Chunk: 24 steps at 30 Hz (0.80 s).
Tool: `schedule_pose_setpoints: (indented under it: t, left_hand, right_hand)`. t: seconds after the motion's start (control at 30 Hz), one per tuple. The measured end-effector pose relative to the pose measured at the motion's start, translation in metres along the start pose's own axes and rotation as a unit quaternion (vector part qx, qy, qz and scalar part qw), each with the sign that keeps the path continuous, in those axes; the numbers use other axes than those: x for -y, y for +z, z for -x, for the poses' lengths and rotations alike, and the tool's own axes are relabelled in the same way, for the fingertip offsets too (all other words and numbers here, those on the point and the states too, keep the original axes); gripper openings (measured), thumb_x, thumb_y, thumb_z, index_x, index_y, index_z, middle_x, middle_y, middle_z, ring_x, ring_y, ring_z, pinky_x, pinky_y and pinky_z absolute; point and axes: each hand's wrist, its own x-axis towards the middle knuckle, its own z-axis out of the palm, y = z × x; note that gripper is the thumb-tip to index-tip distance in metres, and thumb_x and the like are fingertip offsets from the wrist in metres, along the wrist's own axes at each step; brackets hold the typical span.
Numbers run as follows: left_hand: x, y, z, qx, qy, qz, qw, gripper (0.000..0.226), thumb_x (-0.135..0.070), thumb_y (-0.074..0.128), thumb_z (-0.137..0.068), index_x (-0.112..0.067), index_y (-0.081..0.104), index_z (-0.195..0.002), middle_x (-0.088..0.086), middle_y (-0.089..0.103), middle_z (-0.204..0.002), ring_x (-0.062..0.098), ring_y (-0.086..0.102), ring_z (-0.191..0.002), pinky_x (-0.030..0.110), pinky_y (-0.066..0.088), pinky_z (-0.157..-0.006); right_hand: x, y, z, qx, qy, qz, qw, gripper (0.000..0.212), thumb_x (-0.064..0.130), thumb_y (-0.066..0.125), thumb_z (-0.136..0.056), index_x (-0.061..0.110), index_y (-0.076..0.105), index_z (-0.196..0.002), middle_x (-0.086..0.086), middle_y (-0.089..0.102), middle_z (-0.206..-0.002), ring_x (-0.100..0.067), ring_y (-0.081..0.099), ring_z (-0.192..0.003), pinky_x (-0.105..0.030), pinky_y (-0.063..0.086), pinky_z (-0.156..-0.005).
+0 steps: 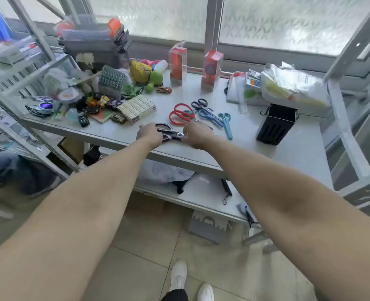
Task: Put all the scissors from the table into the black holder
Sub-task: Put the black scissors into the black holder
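Large black kitchen scissors (169, 132) lie near the table's front edge. My left hand (149, 134) grips their handles, and my right hand (196, 134) closes over the blade end by the pivot. Behind them lie red-handled scissors (180, 115), black-handled scissors (199, 104), blue-handled scissors (210, 116) and teal-handled scissors (227, 124). The black holder (276, 124) stands upright at the right of the table, a little beyond the teal pair, with its top open.
Toy cars, a flat box (136, 108) and clutter fill the table's left side. Two clear cases with red contents (177, 66) stand at the back. Plastic bags and packages (288, 88) sit behind the holder. A metal shelf frame stands at left, a lower shelf below.
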Motion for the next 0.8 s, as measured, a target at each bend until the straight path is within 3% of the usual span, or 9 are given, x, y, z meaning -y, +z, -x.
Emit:
schedule_pose_setpoints:
  t: [0.1,0.27,0.37,0.53,0.6,0.67,0.73,0.8]
  left_hand:
    - [-0.001,0.000,-0.011,-0.028,-0.048,-0.006,0.998,0.041,-0.017,0.044,-0.091,-0.005,0.052,-0.130,0.022,0.052,-0.137,0.038,0.049,-0.126,0.041,0.042,-0.100]
    - [-0.002,0.003,-0.027,-0.029,-0.094,-0.032,0.995,0.043,-0.019,0.044,-0.095,-0.004,0.050,-0.135,0.021,0.041,-0.145,0.036,0.044,-0.131,0.041,0.042,-0.103]
    - [-0.002,0.002,-0.035,-0.021,-0.089,-0.018,0.996,0.041,-0.021,0.046,-0.095,0.000,0.056,-0.130,0.022,0.045,-0.143,0.037,0.049,-0.128,0.041,0.045,-0.098]
    - [0.004,0.000,-0.049,0.004,-0.106,0.156,0.982,0.051,-0.034,0.052,-0.088,0.002,0.058,-0.123,0.022,0.066,-0.120,0.039,0.065,-0.106,0.038,0.051,-0.086]
    - [0.003,-0.004,-0.048,0.011,-0.095,0.236,0.967,0.045,-0.036,0.056,-0.087,0.001,0.058,-0.114,0.018,0.069,-0.106,0.034,0.070,-0.080,0.034,0.053,-0.071]
    - [-0.001,-0.010,-0.046,0.028,-0.075,0.313,0.946,0.022,-0.029,0.057,-0.091,-0.007,0.058,-0.090,0.015,0.064,-0.089,0.022,0.059,-0.055,0.027,0.048,-0.056]
    - [-0.010,-0.019,-0.043,0.056,-0.052,0.360,0.930,0.016,-0.023,0.055,-0.095,-0.012,0.054,-0.082,0.011,0.059,-0.078,0.016,0.051,-0.051,0.025,0.044,-0.053]
    - [-0.026,-0.031,-0.038,0.075,-0.013,0.382,0.921,0.019,-0.020,0.054,-0.096,-0.015,0.054,-0.078,0.004,0.057,-0.066,0.014,0.051,-0.050,0.022,0.044,-0.052]
  right_hand:
    - [0.004,0.010,-0.014,-0.017,-0.002,0.022,1.000,0.025,0.011,0.053,-0.088,0.010,0.065,-0.110,-0.014,0.065,-0.115,-0.034,0.061,-0.107,-0.038,0.050,-0.079]
    - [0.008,0.018,-0.030,-0.015,-0.005,0.093,0.996,0.022,0.006,0.051,-0.087,0.009,0.064,-0.105,-0.014,0.064,-0.114,-0.034,0.058,-0.109,-0.036,0.043,-0.069]
    - [0.010,0.019,-0.037,0.000,-0.002,0.114,0.993,0.022,0.005,0.050,-0.088,0.007,0.065,-0.105,-0.015,0.063,-0.114,-0.034,0.057,-0.109,-0.036,0.042,-0.069]
    - [0.015,0.023,-0.044,0.003,0.001,0.109,0.994,0.027,0.006,0.055,-0.087,0.003,0.060,-0.114,-0.016,0.061,-0.117,-0.032,0.059,-0.109,-0.038,0.048,-0.074]
    - [0.014,0.023,-0.044,0.004,0.008,0.083,0.997,0.032,0.010,0.059,-0.084,0.003,0.056,-0.116,-0.015,0.061,-0.116,-0.031,0.061,-0.107,-0.037,0.047,-0.072]
    - [0.011,0.018,-0.043,-0.006,0.008,0.063,0.998,0.039,0.014,0.060,-0.082,0.006,0.050,-0.119,-0.013,0.062,-0.114,-0.032,0.061,-0.104,-0.035,0.044,-0.069]
    - [0.006,0.012,-0.040,-0.028,-0.004,0.059,0.998,0.050,0.019,0.060,-0.080,0.011,0.044,-0.127,-0.012,0.063,-0.114,-0.034,0.061,-0.103,-0.036,0.044,-0.069]
    - [-0.001,0.003,-0.035,-0.055,0.001,0.057,0.997,0.047,0.025,0.058,-0.082,0.010,0.045,-0.125,-0.013,0.063,-0.111,-0.035,0.062,-0.099,-0.035,0.042,-0.066]
